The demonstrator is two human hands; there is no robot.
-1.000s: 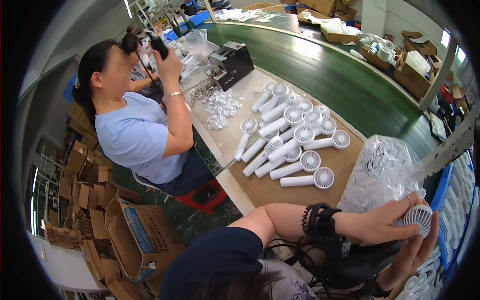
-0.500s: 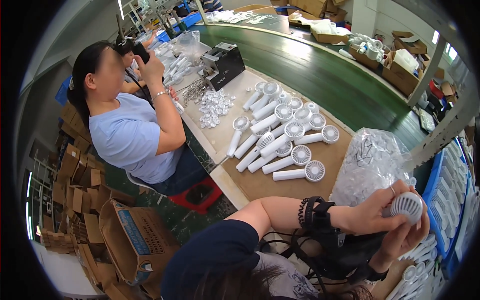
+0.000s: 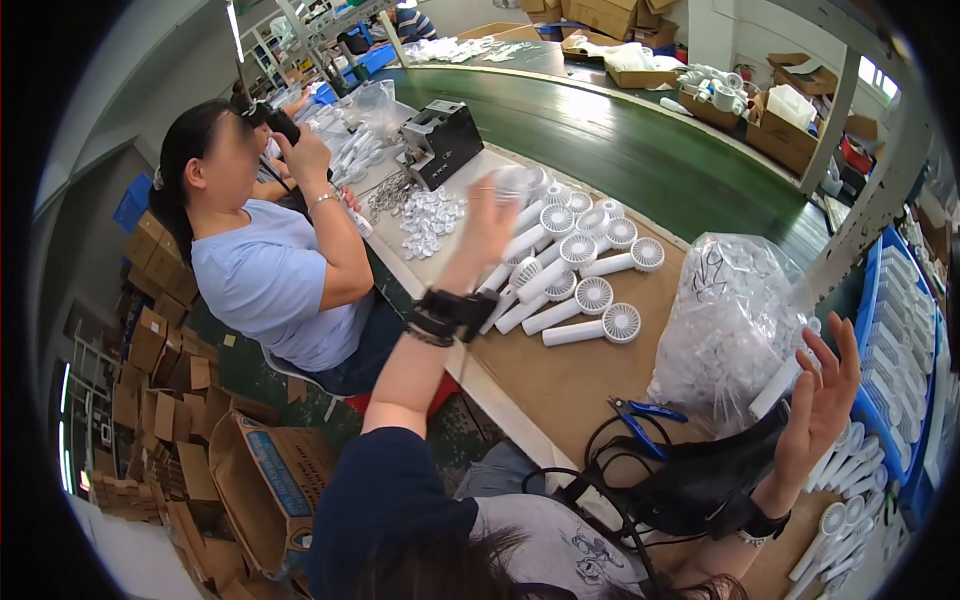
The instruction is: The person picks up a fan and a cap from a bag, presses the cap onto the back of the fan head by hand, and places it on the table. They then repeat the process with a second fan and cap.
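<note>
My left hand (image 3: 488,222) is stretched out over the brown worktop (image 3: 560,385), blurred by motion, and is closed on a white handheld fan (image 3: 513,183). It hovers beside the rows of white handheld fans (image 3: 590,295) lying on the worktop. My right hand (image 3: 822,400) is raised at the right with its fingers spread and holds nothing. It is next to a clear plastic bag of white parts (image 3: 730,310). Below it lies a black pouch (image 3: 700,480) with cables.
Blue-handled pliers (image 3: 645,412) lie near the worktop's front. A seated co-worker in a light blue shirt (image 3: 265,280) works at the left. Behind are a black machine (image 3: 445,140), a green conveyor (image 3: 620,140), a blue crate of fans (image 3: 900,380) and cardboard boxes (image 3: 260,470).
My left hand has let go of my right hand's side and swung left over the rows of fans, carrying the white fan. My right hand has spread open.
</note>
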